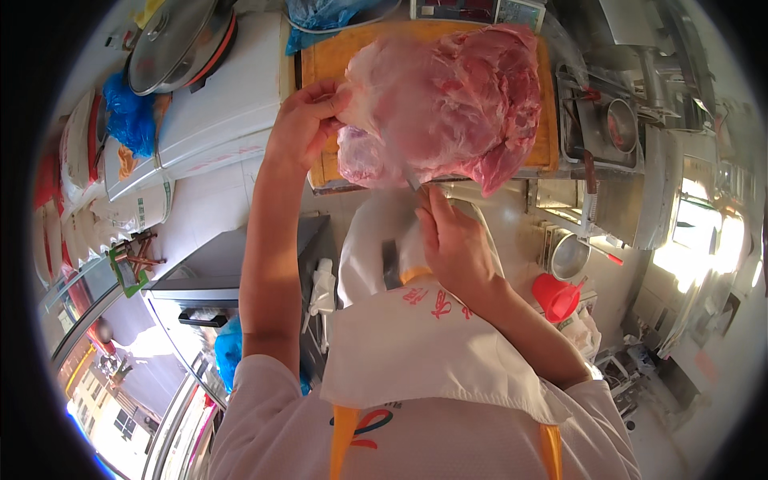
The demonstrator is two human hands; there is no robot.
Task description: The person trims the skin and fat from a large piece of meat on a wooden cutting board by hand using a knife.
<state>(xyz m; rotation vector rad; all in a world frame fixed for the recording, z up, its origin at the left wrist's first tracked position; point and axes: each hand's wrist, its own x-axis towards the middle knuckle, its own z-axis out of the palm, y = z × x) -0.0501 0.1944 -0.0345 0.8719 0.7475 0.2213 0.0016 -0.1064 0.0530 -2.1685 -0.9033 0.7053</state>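
Note:
A large slab of raw meat point(456, 104), pink with paler fatty patches, covers most of a wooden cutting board point(328, 58). At its left edge my left hand point(310, 116) pinches a flap of the meat between thumb and fingers. My right hand point(458, 244) is closed around the handle of a knife point(414, 184) at the board's near edge. The blade points away from me, toward the underside of the meat's near left part; its tip is hard to make out against the meat, where the picture is hazy.
Left of the board stands a white counter point(216, 112) with a lidded pan point(182, 48) and a blue plastic bag point(128, 112). A scale point(480, 10) sits behind the board. On the right are a metal tray point(596, 132) with a round strainer and a red plastic container point(556, 296) lower down.

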